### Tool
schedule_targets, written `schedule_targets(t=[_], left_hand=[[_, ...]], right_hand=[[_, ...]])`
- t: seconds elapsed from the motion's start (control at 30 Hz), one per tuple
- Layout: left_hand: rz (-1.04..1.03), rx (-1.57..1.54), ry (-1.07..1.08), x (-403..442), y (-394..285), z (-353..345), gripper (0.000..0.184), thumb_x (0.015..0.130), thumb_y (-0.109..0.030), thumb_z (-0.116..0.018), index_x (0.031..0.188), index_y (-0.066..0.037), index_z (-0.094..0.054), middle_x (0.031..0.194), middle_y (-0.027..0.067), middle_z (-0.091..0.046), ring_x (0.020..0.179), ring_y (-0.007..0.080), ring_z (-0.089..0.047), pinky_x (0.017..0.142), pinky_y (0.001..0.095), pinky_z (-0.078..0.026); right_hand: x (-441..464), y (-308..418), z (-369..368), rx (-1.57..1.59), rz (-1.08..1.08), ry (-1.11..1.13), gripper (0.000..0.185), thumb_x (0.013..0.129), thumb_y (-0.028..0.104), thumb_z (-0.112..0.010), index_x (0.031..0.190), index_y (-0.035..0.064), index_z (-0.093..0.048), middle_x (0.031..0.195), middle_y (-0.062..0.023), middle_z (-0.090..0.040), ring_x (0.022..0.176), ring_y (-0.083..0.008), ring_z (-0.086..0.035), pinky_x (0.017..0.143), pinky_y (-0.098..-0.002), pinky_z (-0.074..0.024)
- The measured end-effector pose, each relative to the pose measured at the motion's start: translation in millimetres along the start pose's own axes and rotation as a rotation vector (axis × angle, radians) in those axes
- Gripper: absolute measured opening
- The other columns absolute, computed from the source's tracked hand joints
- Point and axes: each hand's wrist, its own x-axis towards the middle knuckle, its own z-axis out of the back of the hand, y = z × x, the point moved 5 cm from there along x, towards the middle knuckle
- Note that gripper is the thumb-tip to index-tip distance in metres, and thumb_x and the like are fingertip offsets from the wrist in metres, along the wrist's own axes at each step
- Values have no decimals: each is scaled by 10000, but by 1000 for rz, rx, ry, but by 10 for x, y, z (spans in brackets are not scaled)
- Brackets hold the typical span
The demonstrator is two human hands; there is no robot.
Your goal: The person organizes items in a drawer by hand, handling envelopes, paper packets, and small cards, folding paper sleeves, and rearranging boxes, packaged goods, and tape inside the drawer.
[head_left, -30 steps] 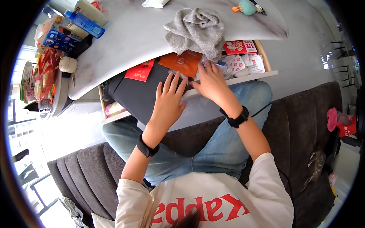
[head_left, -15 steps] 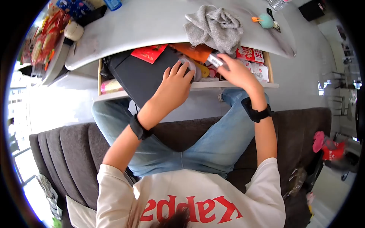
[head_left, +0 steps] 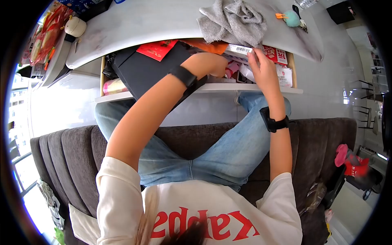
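An open drawer [head_left: 196, 89] under the tabletop holds a black flat case [head_left: 151, 73], a red envelope [head_left: 158, 50], an orange packet [head_left: 208, 45] and white-and-red papers [head_left: 283, 75]. My left hand [head_left: 208, 64] reaches into the middle of the drawer beside the case; its fingers are hidden. My right hand [head_left: 263, 71] has its fingers round the end of a white box with a barcode [head_left: 239, 50], raised at the drawer's back edge. Small pink and white items [head_left: 232, 69] lie between the hands.
A grey towel [head_left: 232, 22] lies on the tabletop [head_left: 143, 24] above the drawer. A teal toy [head_left: 292, 18] is at its right. A white round container [head_left: 75, 26] and red packages [head_left: 49, 32] are at the left. Below is a dark sofa [head_left: 318, 143].
My left hand has moved right and deeper into the drawer from beside the black case. The barcoded white box in my right hand now shows more of its length.
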Motion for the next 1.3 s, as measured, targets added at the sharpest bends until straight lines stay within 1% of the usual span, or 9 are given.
schedule_targets(t=[0.13, 0.23, 0.3, 0.33, 0.67, 0.77, 0.93, 1.17, 1.3], left_hand=[[79, 239, 29, 120, 150, -125, 266, 746, -133, -516, 946, -63, -677, 961, 147, -652, 857, 345, -621, 719, 406, -489], [-94, 266, -31, 160, 429, -110, 302, 789, -196, -481, 1002, -88, -664, 1015, 140, -642, 902, 331, -614, 754, 387, -485], [147, 135, 80, 319, 665, -149, 343, 824, -257, -445, 1081, -136, -638, 1102, 136, -615, 953, 307, -607, 798, 372, -475], [50, 307, 154, 397, 733, -219, 426, 832, -280, -432, 1233, -180, -538, 1212, 131, -559, 1026, 290, -583, 845, 358, -456], [92, 245, 121, 298, 648, -149, 561, 817, -296, -412, 1370, -212, -367, 1349, 95, -443, 1205, 288, -445, 986, 354, -353], [103, 293, 296, 351, 506, -15, 557, 810, -294, -417, 1359, -206, -384, 1350, 94, -437, 1226, 290, -418, 1017, 358, -320], [24, 371, 449, 360, 450, -6, 490, 823, -297, -408, 1253, -82, -501, 1287, 135, -490, 1203, 290, -436, 1001, 370, -336], [77, 237, 539, 335, 583, -27, 469, 863, -331, -369, 1233, -88, -524, 1258, 129, -517, 1185, 285, -454, 1001, 359, -332], [20, 229, 409, 277, 553, -33, 425, 864, -303, -377, 1169, -82, -575, 1232, 120, -541, 1149, 288, -487, 962, 359, -374]], right_hand=[[-27, 30, 30, -55, 71, -80, 220, 865, 212, -570, 969, 20, -551, 783, -173, -620, 716, -369, -593, 604, -422, -456], [-57, 30, 30, -93, 130, -117, 208, 849, 176, -589, 980, 20, -550, 821, -157, -626, 739, -346, -602, 623, -416, -467], [-90, 1, 23, -115, 168, -147, 213, 839, 162, -595, 990, 20, -548, 864, -146, -626, 776, -327, -604, 649, -408, -476], [-104, -16, 6, -132, 200, -179, 217, 835, 157, -597, 994, 19, -547, 888, -141, -625, 799, -316, -604, 664, -402, -480], [-132, -87, -102, -87, 179, -341, 226, 823, 138, -605, 1009, 25, -545, 884, -118, -604, 818, -295, -589, 684, -377, -487], [-129, -117, -78, -55, 151, -349, 236, 831, 131, -609, 1018, 3, -544, 925, -154, -614, 835, -322, -595, 698, -378, -486], [-143, -155, -37, -8, 118, -412, 242, 832, 122, -607, 1032, 6, -537, 928, -147, -612, 818, -314, -597, 694, -377, -487], [-131, -140, 7, -24, 117, -467, 264, 816, 122, -606, 1036, 14, -508, 911, -114, -600, 821, -275, -583, 663, -372, -488], [-162, -135, 27, -9, 128, -443, 278, 789, 93, -621, 1036, 21, -515, 921, -115, -598, 843, -290, -572, 710, -381, -469]])
